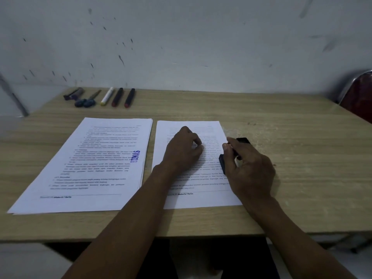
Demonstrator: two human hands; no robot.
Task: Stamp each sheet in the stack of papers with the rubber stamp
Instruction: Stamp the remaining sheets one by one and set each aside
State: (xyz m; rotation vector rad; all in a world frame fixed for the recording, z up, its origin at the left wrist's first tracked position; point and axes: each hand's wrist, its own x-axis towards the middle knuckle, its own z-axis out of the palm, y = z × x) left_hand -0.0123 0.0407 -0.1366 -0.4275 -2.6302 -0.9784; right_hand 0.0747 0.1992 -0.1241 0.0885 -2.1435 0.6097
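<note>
Two lots of printed paper lie side by side on the wooden table (281, 158). The left stack (90, 168) is several sheets thick, and its top sheet bears a blue "LUNAS" stamp mark (135, 156) near the right edge. On the right lies a sheet (201, 198) with no mark visible. My left hand (182, 150) rests on the middle of that sheet with its fingers curled under. My right hand (247, 168) grips the black rubber stamp (222, 164) at the sheet's right edge; the hand hides most of the stamp.
At the back left of the table lie a dark stapler-like tool (73, 94), blue-handled scissors (87, 100), a white marker (107, 96) and two black markers (123, 97). A stained wall rises behind the table. A red chair (358, 95) stands at the far right.
</note>
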